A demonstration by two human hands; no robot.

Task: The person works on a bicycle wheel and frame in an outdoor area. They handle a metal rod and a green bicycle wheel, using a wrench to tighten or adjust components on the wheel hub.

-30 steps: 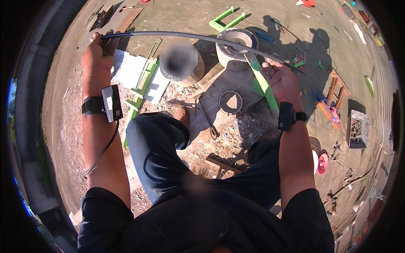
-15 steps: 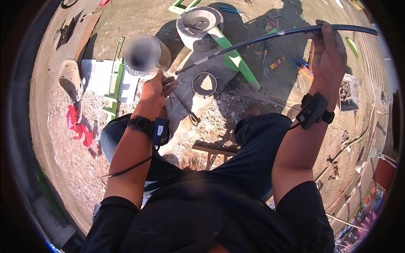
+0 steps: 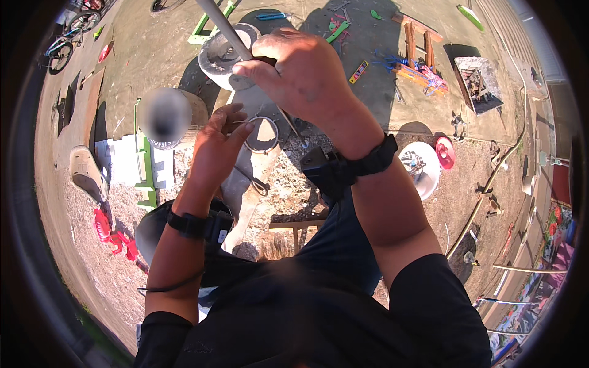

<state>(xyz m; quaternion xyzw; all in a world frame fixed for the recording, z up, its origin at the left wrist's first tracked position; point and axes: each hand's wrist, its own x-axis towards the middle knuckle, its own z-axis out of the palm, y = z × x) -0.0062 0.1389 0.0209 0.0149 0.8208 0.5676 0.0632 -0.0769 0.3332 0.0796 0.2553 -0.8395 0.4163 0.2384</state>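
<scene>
My right hand [image 3: 294, 70] is closed round a long grey rod [image 3: 218, 21], which angles up past the top edge of the view. Below and left of it, my left hand [image 3: 221, 135] has its fingers apart and loosely bent, with nothing clearly held. A grey hollow cylindrical block [image 3: 215, 67] sits behind the right hand. A second cylinder [image 3: 193, 107], its top blurred, stands left of my left hand. A metal ring [image 3: 273, 130] lies on the ground just right of the left fingers.
Green metal frames [image 3: 146, 193], a white board [image 3: 116, 162] and red pieces [image 3: 107, 230] lie left. A wooden piece [image 3: 297, 226] is between my knees. Right are wooden frames [image 3: 410, 43], a level [image 3: 359, 72], a debris-filled tray [image 3: 477, 83], a white basin [image 3: 423, 184] and a hose [image 3: 472, 221]. Bicycles [image 3: 61, 52] stand upper left.
The rod has swung from lying crosswise to pointing up and away. My right hand moved inward, still gripping it. My left hand released the rod and now sits lower, near the middle.
</scene>
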